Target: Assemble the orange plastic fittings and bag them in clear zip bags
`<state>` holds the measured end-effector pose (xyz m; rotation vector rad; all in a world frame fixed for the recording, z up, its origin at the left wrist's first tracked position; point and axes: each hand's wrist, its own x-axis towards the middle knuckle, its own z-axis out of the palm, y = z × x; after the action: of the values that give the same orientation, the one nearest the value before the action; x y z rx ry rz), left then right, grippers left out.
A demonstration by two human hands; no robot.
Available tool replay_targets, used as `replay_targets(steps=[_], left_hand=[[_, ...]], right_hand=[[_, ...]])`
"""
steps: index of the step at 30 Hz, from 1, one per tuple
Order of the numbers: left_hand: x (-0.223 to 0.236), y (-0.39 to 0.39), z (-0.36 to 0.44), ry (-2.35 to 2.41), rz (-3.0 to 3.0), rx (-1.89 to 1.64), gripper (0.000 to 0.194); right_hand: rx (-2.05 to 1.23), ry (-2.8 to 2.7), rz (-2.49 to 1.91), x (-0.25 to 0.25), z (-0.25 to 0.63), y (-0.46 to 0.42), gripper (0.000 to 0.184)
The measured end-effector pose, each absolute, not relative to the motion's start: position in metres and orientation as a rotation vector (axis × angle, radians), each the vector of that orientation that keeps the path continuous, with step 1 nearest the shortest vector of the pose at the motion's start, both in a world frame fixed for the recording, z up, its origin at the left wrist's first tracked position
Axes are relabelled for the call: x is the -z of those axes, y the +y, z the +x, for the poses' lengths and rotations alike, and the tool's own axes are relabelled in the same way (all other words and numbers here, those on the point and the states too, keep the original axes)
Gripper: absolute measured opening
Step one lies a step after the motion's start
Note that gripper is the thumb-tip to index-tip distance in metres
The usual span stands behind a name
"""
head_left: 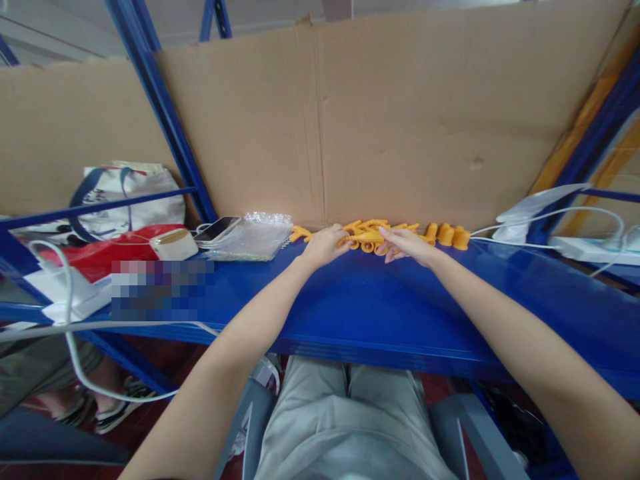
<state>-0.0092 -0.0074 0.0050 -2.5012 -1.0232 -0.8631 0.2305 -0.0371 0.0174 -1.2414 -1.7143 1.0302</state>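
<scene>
My left hand (326,247) is closed on the left end of a long orange-yellow plastic piece (366,237), held level above the back of the blue shelf. At its right end, my right hand (409,245) has the thumb on top and the fingers curled below. The exact kind of piece is too small to make out. Behind and beneath it lies a row of more orange plastic parts (367,247), some with round open ends, partly hidden by both hands. Several orange cup-shaped parts (447,234) stand to the right of my right hand.
Left of my hands lie clear plastic bags (255,237) and a phone (217,229). A white box-like item (174,245) rests on red cloth (120,250). A cardboard panel (400,120) closes off the back. White cables (540,215) run at right. Another person's feet (117,413) show below left.
</scene>
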Motion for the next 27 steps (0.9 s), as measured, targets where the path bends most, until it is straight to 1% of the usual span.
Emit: replay_targets(steps=[3, 7, 9, 11, 16, 18, 23, 27], left_hand=[[-0.005, -0.008, -0.010, -1.044, -2.495, 0.865, 0.017], [-0.006, -0.008, -0.009, -1.054, -2.493, 0.856, 0.018], [-0.006, -0.009, -0.008, -1.053, -2.494, 0.861, 0.019], [-0.006, -0.008, -0.008, -1.051, -2.495, 0.872, 0.019], [-0.006, -0.009, -0.008, -1.029, -2.488, 0.877, 0.020], [-0.007, -0.010, -0.008, -1.012, -2.486, 0.867, 0.020], [-0.006, -0.011, -0.007, -1.011, -2.455, 0.834, 0.020], [-0.005, -0.010, -0.007, -1.009, -2.423, 0.823, 0.022]], right_hand=[[-1.022, -1.738, -1.234, -0.015, 0.237, -0.032, 0.031], [-1.000, -1.773, -1.167, -0.013, 0.246, -0.027, 0.040], [-0.984, -1.763, -1.126, -0.012, 0.248, -0.025, 0.041], [-0.980, -1.740, -1.113, -0.013, 0.248, -0.025, 0.036], [-1.052, -1.701, -1.123, -0.015, 0.244, -0.028, 0.017], [-1.056, -1.696, -1.140, -0.017, 0.243, -0.030, 0.014], [-1.036, -1.693, -1.182, -0.019, 0.242, -0.033, 0.019], [-1.029, -1.705, -1.231, -0.019, 0.242, -0.033, 0.019]])
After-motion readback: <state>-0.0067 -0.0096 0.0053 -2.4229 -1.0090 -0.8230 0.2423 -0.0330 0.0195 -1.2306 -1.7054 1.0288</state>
